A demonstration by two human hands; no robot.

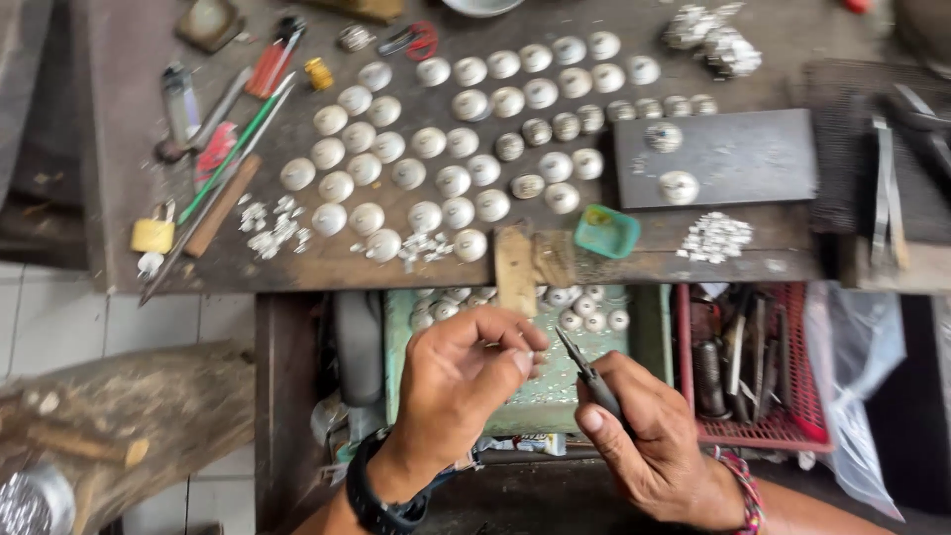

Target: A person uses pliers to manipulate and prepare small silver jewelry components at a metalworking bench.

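My left hand hovers over an open green drawer, fingers pinched together at the tips; whatever tiny piece they pinch is too small to make out. My right hand grips thin dark tweezers, whose points aim up-left toward my left fingertips. Several round silvery domes lie in the drawer behind both hands. Many more silvery domes are laid out in rows on the wooden workbench above.
A dark metal slab carries two domes. A small teal dish and piles of tiny silver bits sit near the bench edge. Hand tools lie at left, a padlock too. A red basket holds tools at right.
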